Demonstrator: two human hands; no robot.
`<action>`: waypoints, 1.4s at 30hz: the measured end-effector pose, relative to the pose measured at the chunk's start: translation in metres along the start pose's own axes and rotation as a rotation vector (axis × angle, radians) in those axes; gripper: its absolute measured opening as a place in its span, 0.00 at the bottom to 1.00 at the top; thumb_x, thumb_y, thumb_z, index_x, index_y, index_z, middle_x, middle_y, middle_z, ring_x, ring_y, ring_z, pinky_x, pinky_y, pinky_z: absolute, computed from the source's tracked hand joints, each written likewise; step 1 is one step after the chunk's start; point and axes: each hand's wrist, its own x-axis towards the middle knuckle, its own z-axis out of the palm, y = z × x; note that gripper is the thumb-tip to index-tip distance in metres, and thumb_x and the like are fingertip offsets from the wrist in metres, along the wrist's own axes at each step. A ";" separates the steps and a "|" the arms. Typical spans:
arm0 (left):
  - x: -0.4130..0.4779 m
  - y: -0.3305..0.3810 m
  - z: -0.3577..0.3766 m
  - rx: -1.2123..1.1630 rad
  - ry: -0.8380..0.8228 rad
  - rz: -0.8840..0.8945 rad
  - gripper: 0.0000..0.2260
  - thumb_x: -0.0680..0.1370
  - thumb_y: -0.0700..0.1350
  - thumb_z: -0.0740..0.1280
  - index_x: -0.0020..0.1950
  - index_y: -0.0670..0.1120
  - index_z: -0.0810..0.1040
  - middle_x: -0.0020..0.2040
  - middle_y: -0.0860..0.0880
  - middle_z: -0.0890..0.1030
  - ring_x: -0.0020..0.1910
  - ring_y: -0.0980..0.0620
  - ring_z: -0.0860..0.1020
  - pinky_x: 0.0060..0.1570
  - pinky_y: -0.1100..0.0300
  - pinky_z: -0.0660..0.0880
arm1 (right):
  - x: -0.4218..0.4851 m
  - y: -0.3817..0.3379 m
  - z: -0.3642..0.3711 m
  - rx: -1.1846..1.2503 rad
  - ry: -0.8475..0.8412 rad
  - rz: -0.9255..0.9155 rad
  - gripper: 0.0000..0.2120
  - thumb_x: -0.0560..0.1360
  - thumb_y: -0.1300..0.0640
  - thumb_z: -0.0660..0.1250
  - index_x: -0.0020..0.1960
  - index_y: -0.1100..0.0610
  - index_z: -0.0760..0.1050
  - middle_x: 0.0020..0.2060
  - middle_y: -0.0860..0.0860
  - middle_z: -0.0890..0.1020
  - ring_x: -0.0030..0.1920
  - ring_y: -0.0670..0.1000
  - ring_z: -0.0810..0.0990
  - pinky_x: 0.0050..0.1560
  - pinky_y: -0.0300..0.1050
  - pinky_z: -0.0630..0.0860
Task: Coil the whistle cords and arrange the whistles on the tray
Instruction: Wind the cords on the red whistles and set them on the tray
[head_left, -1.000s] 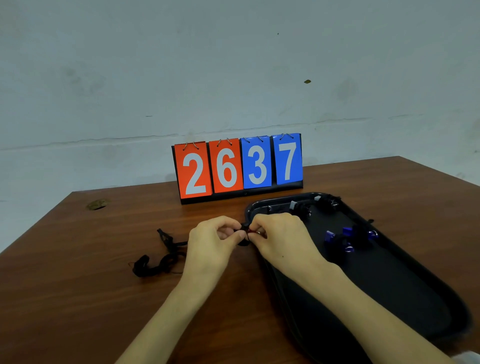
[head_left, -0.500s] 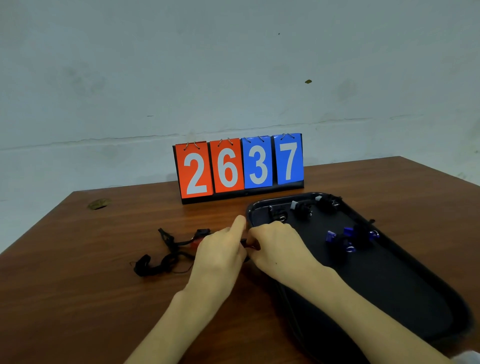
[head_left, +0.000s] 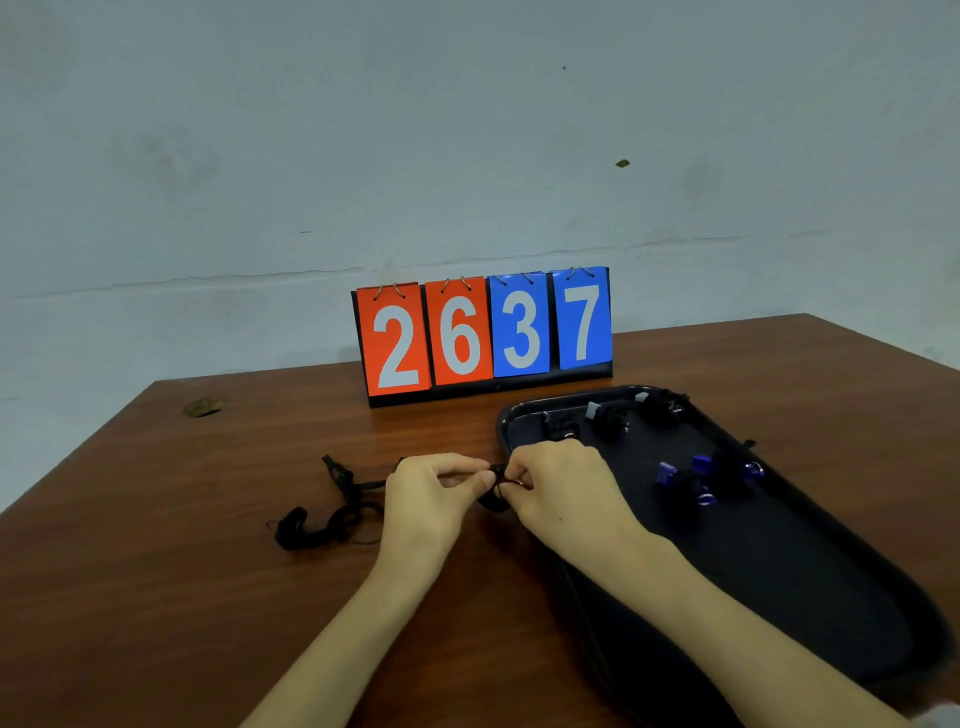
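Fingers (head_left: 467, 480) of left hand (head_left: 423, 499) and right hand (head_left: 563, 491) are pinching black cord (head_left: 496, 499), centre frame. Likely limp, light; gripping right at its wound part is advisable.

The tray (head_left: 779, 571) lies on the table (head_left: 156, 571) at the right, with whistles (head_left: 608, 418) in its far part. The score board (head_left: 483, 338) stands behind it, and the cord (head_left: 332, 525) lies left of it.

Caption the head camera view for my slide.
Left hand and right hand pinch a black cord beside the tray holding coiled whistles.
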 end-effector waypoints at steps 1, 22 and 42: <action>0.000 0.000 0.000 0.000 -0.020 0.013 0.04 0.71 0.41 0.73 0.45 0.47 0.85 0.37 0.59 0.81 0.38 0.69 0.78 0.39 0.76 0.73 | 0.000 0.000 0.000 -0.007 0.009 -0.006 0.10 0.76 0.49 0.64 0.53 0.53 0.78 0.48 0.49 0.82 0.49 0.50 0.80 0.50 0.44 0.76; 0.012 0.023 -0.017 -0.144 -0.249 -0.477 0.12 0.78 0.33 0.60 0.59 0.31 0.75 0.53 0.32 0.77 0.47 0.40 0.74 0.43 0.52 0.74 | 0.000 -0.007 0.003 0.108 0.025 -0.052 0.08 0.74 0.50 0.67 0.50 0.51 0.80 0.45 0.48 0.83 0.46 0.47 0.80 0.49 0.41 0.76; 0.010 0.010 -0.021 0.648 -0.149 0.467 0.11 0.80 0.48 0.60 0.59 0.50 0.78 0.54 0.53 0.79 0.53 0.55 0.71 0.52 0.62 0.68 | 0.000 0.001 0.000 0.105 0.082 -0.056 0.08 0.75 0.51 0.66 0.51 0.52 0.79 0.44 0.48 0.83 0.46 0.47 0.80 0.51 0.44 0.77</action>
